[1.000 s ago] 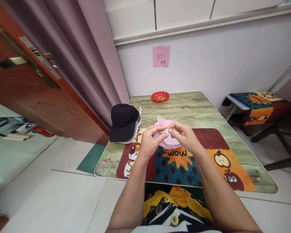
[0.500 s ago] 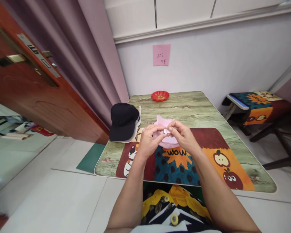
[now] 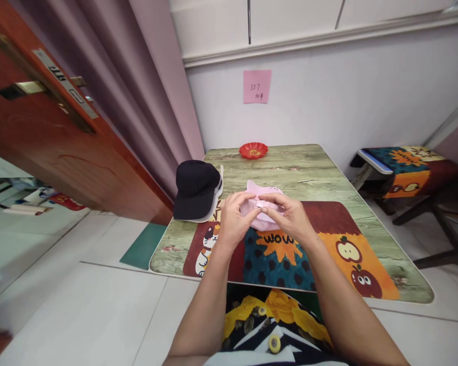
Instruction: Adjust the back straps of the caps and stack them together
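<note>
A pink baseball cap (image 3: 266,223) rests on the patterned mat in front of me, its back strap and buckle (image 3: 260,204) facing me. My left hand (image 3: 235,213) pinches the strap just left of the buckle between thumb and fingers. From the other side, my right hand (image 3: 284,213) grips the strap at the buckle's right, thumb below and fingers above. Both hands partly cover the cap; its brim shows beyond them. To the left lies a black cap (image 3: 196,188) stacked over a white cap (image 3: 218,198).
The wood-patterned table (image 3: 297,173) carries a colourful mat (image 3: 328,216) and a red scalloped dish (image 3: 253,150) near the wall. A pink note (image 3: 257,86) is stuck on the wall. A cloth-covered bench (image 3: 412,162) stands right, a wooden door (image 3: 41,137) left.
My right fingers have straightened and shifted along the strap, so the buckle and strap now show more clearly between my hands. The view has shifted slightly.
</note>
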A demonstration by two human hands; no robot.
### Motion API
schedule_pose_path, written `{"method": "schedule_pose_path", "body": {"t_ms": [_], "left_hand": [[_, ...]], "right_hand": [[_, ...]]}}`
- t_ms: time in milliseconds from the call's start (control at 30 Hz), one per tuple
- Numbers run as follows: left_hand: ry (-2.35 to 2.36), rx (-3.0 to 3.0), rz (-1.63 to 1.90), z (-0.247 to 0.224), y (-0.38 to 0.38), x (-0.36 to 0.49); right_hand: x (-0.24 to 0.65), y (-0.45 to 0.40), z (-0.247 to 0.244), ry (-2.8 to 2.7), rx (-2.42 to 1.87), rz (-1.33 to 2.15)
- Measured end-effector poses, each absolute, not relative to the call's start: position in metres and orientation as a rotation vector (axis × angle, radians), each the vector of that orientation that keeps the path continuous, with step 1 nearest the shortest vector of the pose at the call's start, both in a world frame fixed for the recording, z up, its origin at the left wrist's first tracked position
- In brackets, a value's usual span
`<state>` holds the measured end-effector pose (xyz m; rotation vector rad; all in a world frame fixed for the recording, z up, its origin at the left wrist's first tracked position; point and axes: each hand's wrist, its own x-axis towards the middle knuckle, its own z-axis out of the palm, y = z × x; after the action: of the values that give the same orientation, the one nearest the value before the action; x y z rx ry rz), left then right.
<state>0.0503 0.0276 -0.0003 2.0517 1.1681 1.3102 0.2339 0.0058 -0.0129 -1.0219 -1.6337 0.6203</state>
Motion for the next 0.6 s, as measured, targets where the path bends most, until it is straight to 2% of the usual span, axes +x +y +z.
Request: {"method": "schedule_pose_path", "body": {"t_ms": [167,467,600], "left_hand": [[1.068,1.973,1.28,0.005,0.026,0.052],[1.141,1.807,1.299,0.0,0.029,0.062],[1.174,1.778,1.369,-0.003,0.032,0.055]], "right_hand": [[0.232,0.007,-0.014,-1.607,-1.028,0.601],[0.229,0.01,-0.011,-1.742,-1.126,0.376],[0.233,0.011,-0.016,-1.701,-1.192,0.378]]}}
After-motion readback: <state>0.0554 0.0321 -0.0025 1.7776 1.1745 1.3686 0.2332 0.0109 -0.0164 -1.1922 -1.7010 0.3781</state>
